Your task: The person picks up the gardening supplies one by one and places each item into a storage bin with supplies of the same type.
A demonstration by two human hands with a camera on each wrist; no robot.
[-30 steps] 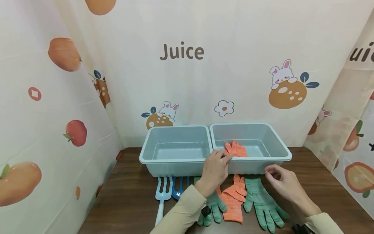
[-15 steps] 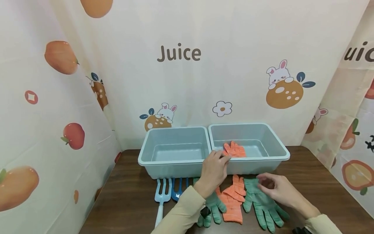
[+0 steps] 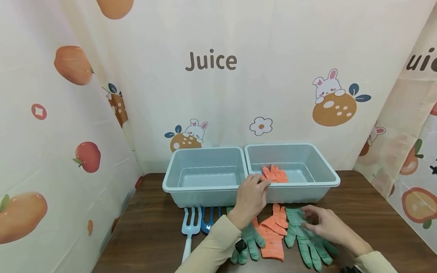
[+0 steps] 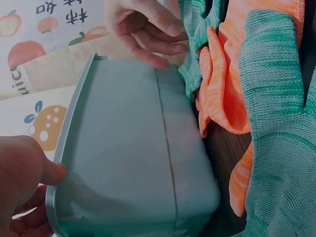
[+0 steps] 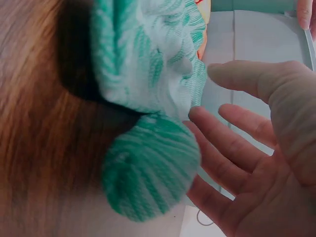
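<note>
My left hand (image 3: 252,197) pinches the front rim of the right light-blue plastic bin (image 3: 300,195), thumb outside and fingers behind the rim in the left wrist view. Inside that bin lies an orange knit glove (image 3: 277,175). My right hand (image 3: 326,223), fingers loosely bent and apart, is over the cuff end of the right green knit glove (image 3: 304,237); nothing is in its grasp. Whether it touches the glove is unclear. Left of that glove lies an orange glove (image 3: 272,240) with a folded part. Another green glove (image 3: 252,240) is partly hidden by my left arm.
A second light-blue bin (image 3: 205,197) stands against the right one. In front of it lie a pale blue fork (image 3: 190,227) and a darker blue fork (image 3: 206,226), the latter partly covered by my left sleeve. Printed curtains (image 3: 218,98) close off the back and sides of the wooden table (image 3: 150,231).
My right hand has shifted left, from beside the right bin's lower front to over the green glove's cuff, and its fingers have spread. My left hand stays on the bin's rim.
</note>
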